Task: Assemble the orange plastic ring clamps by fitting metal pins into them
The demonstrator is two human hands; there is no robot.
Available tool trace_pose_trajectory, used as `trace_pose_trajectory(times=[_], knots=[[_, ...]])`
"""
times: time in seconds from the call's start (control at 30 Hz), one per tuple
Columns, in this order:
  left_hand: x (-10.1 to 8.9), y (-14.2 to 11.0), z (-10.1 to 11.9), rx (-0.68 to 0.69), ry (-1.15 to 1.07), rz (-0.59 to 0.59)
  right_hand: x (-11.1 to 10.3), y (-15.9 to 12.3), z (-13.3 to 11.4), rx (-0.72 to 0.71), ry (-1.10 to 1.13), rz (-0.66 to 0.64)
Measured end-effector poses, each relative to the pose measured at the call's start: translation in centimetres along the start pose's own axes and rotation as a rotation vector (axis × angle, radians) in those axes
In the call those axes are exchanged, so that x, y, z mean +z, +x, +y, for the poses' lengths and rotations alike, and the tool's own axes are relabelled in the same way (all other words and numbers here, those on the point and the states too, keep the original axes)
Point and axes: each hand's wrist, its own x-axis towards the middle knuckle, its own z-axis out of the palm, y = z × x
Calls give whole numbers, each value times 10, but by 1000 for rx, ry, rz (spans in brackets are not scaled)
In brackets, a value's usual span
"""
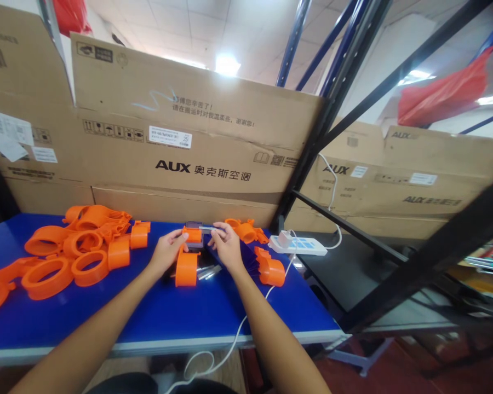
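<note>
Near the middle of the blue table [148, 314], my left hand [167, 253] grips an orange plastic piece [194, 235] between thumb and fingers. Just below it is a wide orange ring section [187, 269]; whether the two are joined I cannot tell. My right hand [227, 247] pinches a thin grey metal strip [208, 229], its left end at the orange piece. Behind the piece is a small dark box-like object [194, 224], partly hidden. Several shiny metal pieces [209, 272] lie between my wrists.
Several orange ring-shaped parts [49, 276] are heaped at the left. More orange parts [246, 231] and another one [271, 271] lie right. A white power strip [298, 244] with its cable [240, 328] sits by a black rack post [308, 164]. Cardboard boxes [189, 191] stand behind.
</note>
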Motion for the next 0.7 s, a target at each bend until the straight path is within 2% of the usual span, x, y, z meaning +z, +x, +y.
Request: trace_pose_trajectory(times=[0.17, 0.4, 0.6, 0.7], knots=[[1, -4, 5, 32, 18, -29, 1, -2, -2, 5, -4, -33], [4, -6, 3, -31, -5, -48, 5, -5, -2, 13, -24, -88], [5, -4, 3, -35, -38, 43, 0, -2, -4, -32, -91, 43], [4, -3, 4, -16, -21, 40, -4, -2, -4, -24, -138, 33]])
